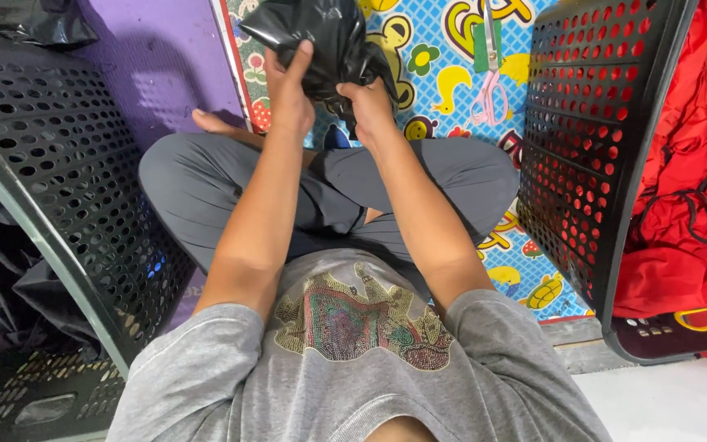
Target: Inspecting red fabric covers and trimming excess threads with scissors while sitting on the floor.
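We grip a black plastic bag [325,41] (crumpled) with left hand [288,94] and right hand [368,106]. Pink-handled scissors [491,94], probably, lie on the play mat [443,49].

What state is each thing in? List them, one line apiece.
Black bag: crumpled, held up in both hands.
Left hand: fingers closed on the bag.
Right hand: fingers gripping the bag's lower edge.
Left black crate: tilted, holds black material.
Right black crate: tilted, full of red fabric.
Scissors: lying on the patterned mat.
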